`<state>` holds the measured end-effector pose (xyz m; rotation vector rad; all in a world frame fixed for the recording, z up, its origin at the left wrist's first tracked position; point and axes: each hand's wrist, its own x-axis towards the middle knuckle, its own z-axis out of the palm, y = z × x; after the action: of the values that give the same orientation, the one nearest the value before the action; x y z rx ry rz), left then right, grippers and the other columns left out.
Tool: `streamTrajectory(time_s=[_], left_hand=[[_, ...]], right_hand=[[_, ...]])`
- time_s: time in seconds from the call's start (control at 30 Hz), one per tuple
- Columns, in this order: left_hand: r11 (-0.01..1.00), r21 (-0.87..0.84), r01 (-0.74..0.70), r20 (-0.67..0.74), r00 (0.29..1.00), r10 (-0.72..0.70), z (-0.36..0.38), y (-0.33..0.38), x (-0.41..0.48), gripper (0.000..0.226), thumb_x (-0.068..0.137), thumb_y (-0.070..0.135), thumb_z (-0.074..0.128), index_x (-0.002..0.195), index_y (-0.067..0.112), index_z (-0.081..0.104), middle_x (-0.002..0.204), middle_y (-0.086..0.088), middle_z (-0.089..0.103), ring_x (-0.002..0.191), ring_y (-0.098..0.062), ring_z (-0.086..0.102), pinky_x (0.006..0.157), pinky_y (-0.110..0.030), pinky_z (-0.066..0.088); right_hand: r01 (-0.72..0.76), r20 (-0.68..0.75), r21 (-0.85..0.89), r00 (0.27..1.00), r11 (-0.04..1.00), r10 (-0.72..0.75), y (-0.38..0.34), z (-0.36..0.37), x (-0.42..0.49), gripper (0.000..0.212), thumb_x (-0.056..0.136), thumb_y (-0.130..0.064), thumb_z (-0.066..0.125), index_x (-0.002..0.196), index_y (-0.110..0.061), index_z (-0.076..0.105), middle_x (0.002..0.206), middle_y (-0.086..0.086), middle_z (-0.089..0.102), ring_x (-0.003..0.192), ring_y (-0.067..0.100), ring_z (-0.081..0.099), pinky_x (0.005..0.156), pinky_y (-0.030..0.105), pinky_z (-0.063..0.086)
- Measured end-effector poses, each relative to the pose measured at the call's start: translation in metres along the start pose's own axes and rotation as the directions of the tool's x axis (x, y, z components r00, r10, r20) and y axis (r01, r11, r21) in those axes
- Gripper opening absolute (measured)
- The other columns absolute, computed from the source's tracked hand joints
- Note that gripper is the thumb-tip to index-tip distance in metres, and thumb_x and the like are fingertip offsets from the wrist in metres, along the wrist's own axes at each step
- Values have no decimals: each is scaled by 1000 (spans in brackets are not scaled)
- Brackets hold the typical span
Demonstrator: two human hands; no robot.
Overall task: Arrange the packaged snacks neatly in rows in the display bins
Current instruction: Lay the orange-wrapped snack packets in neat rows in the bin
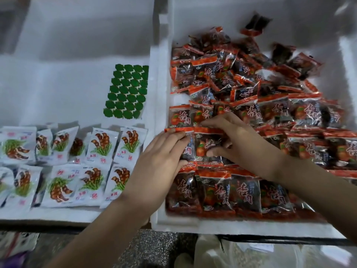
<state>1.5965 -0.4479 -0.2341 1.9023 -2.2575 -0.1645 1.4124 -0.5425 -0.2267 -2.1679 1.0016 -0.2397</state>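
Observation:
Red-and-dark snack packets (245, 194) fill the right white foam bin (193, 225). Its near part holds neat rows, and a loose heap (241, 74) lies farther back. My left hand (160, 157) lies flat with straight fingers on a packet (186, 149) at the left end of the second row. My right hand (229, 136) has its fingers curled over the neighbouring packet (205, 146), thumb below and fingertips on its top edge. White snack packets (100, 146) with a brown-and-green picture lie in two rows in the left foam bin (58, 217).
A sheet of green round stickers (127, 91) lies in the left bin behind the white packets. A foam wall (158, 93) divides the two bins. Below the bins are speckled floor (154, 248), a clear plastic bag (251, 254) and more packaging at the lower left.

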Motion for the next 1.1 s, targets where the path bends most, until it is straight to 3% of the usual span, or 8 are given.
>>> streamTrajectory(time_s=[0.13,0.27,0.43,0.57,0.7,0.83,0.97,1.1], left_hand=[[1000,-28,-14,-7,1000,13,1,-3,-1,49,82,23,64,128,8,56,128,-6,58,124,-22,46,110,-32,18],[1000,-19,-21,12,1000,21,0,-4,-1,48,84,25,59,128,8,55,128,-6,57,124,-25,49,110,-33,16],[998,25,-59,50,997,58,-2,-7,-1,44,92,32,44,129,10,54,127,-5,57,121,-23,48,107,-32,20],[997,-6,-79,28,996,79,-11,-7,4,42,92,32,38,124,12,57,119,-1,59,113,-15,45,101,-28,26],[995,-63,-76,-38,997,73,-21,-8,33,36,93,31,40,119,15,56,115,-1,59,107,-16,50,97,-26,32],[990,-143,-19,-7,1000,18,-29,1,86,41,96,32,40,134,16,46,135,-1,46,121,-18,47,108,-30,28],[971,-215,100,-20,994,-107,-19,0,139,60,95,25,51,148,22,24,153,4,22,135,-17,33,113,-27,13],[955,-250,158,-99,977,-187,-5,-8,173,64,91,16,59,147,16,27,148,-3,34,138,-18,27,115,-32,20]], right_hand=[[90,40,-294,996,952,-82,5,4,-6,74,81,-36,61,147,-26,29,138,2,36,126,17,36,106,27,31],[144,47,-447,989,883,-137,7,7,-6,68,85,-42,47,146,-13,32,131,10,46,117,26,44,101,35,38],[131,-1,-590,987,796,-163,5,17,-10,60,95,-39,38,139,2,40,119,18,55,105,31,59,79,39,55],[112,-17,-531,990,840,-142,0,11,-12,67,94,-47,25,141,-1,36,124,14,52,104,25,60,69,30,57],[39,-195,-310,975,950,-103,4,-19,-6,55,95,-42,36,143,-17,31,137,2,38,112,16,52,90,24,42],[-82,-313,-220,950,972,9,27,-49,24,53,94,-27,53,142,-16,33,134,4,40,121,20,43,99,22,30],[-143,-229,-237,970,961,88,39,-65,59,64,89,-29,62,144,-21,30,142,2,38,131,21,32,107,28,27],[-196,-225,-352,967,915,120,46,-65,82,56,86,-24,65,138,-25,42,137,0,48,131,23,33,105,35,31]])
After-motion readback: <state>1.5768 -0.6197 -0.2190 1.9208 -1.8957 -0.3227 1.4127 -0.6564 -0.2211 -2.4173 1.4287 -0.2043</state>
